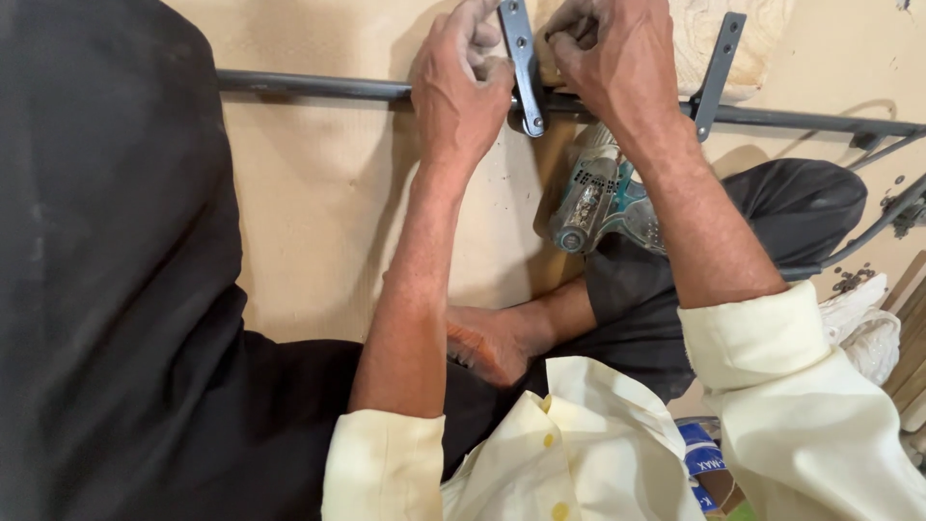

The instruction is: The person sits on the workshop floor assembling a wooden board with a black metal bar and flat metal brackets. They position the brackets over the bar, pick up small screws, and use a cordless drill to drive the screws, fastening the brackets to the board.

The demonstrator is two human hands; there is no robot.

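Head view: left hand (pixel 463 82) and right hand (pixel 603 58) both close on a flat grey metal bracket (pixel 524 68) over a dark steel rod (pixel 318 87), where fingers could get pinched if it slips.

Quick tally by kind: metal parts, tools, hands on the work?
Flat metal brackets: 2 (one between the hands, one to its right)
Long metal rod: 1
Power tool: 1
Hands at the bracket: 2 (left hand, right hand)
Total: 6
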